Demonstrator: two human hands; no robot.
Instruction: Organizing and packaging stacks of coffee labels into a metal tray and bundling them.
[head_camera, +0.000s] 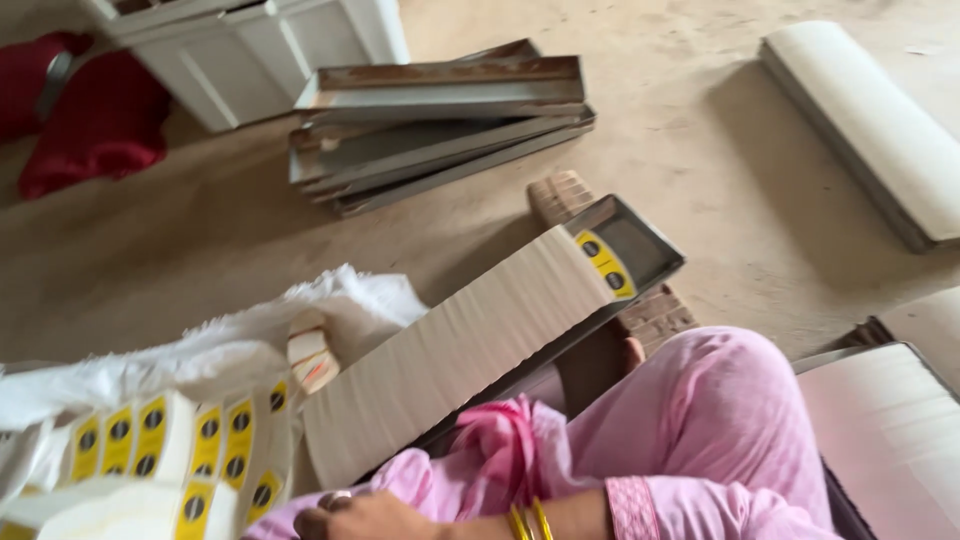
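A dusty concrete floor (200, 270) carries everything here. Nearest, one hand (365, 518), ringed and bangled, rests loosely curled at the lower edge, holding nothing visible, beside stacked yellow-labelled packets (160, 440); which hand it is I cannot tell. Beyond lies a cardboard-filled tray (480, 340), then stacked metal trays (440, 125).

Long block of cream-white bars (455, 350): ribbed top, lying tilted in a metal tray (640, 245) propped on a brick; a yellow label (606, 264) with black dots at its far end.

Sheets of yellow labels (190, 445): fanned, lower left.
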